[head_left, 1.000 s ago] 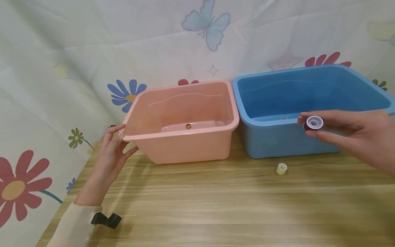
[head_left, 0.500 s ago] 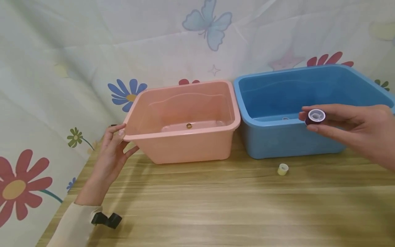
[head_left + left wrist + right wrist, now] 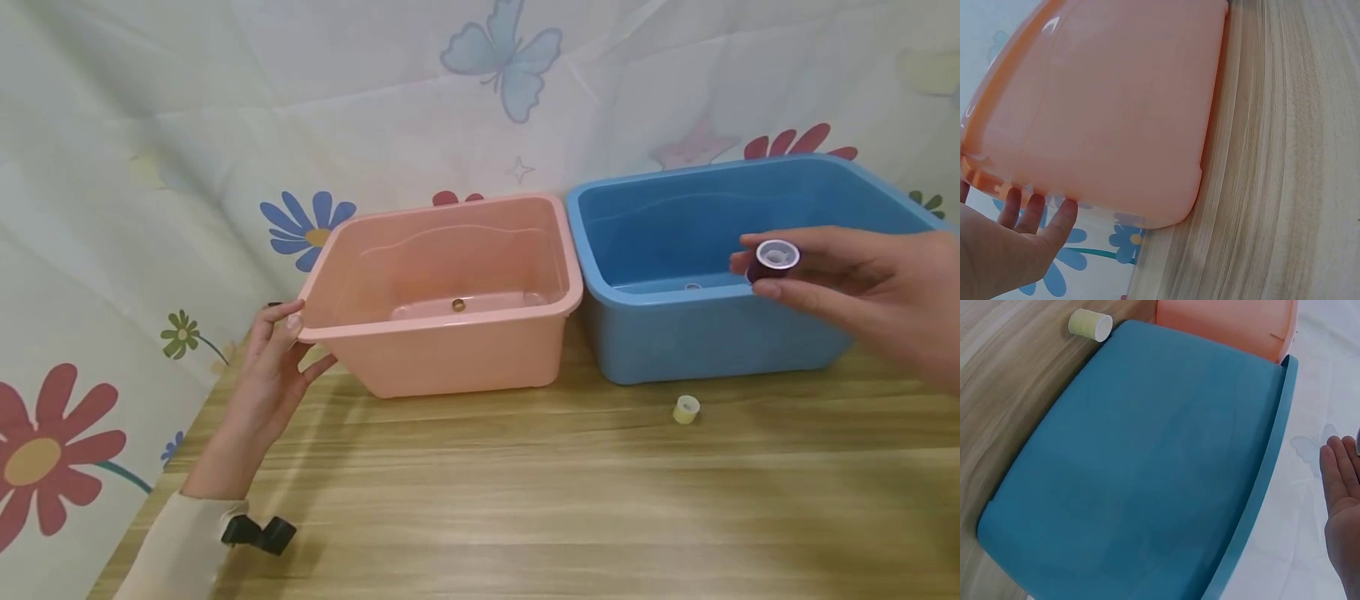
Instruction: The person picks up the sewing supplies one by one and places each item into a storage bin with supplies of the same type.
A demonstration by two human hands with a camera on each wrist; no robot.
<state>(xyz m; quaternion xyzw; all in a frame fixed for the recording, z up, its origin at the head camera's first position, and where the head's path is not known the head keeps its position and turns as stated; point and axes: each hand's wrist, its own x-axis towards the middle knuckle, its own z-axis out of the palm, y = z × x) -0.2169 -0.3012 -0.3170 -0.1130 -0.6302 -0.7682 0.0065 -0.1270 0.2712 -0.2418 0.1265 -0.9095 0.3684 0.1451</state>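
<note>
At the near left corner of the pink plastic tub (image 3: 450,358), my left hand (image 3: 266,362) grips the rim, with the thumb on its edge; in the left wrist view the fingers (image 3: 1060,222) lie along the tub's outer side. My right hand (image 3: 877,287) pinches a small dark purple spool (image 3: 772,260) between thumb and fingers, its white hollow end facing the head camera. That spool is held up over the front rim of the blue plastic tub (image 3: 712,337). In the right wrist view, the right hand (image 3: 1342,512) shows only partly, at the right edge.
A small pale yellow spool (image 3: 686,409) stands on the wooden table (image 3: 525,500) before the blue tub. Inside the pink tub lies a small brownish round piece (image 3: 458,305). A small whitish ring (image 3: 693,287) shows in the blue tub. A patterned cloth (image 3: 360,100) hangs behind.
My right hand has lifted the purple spool upward and slightly to the right. The left hand stays at the pink tub's corner.
</note>
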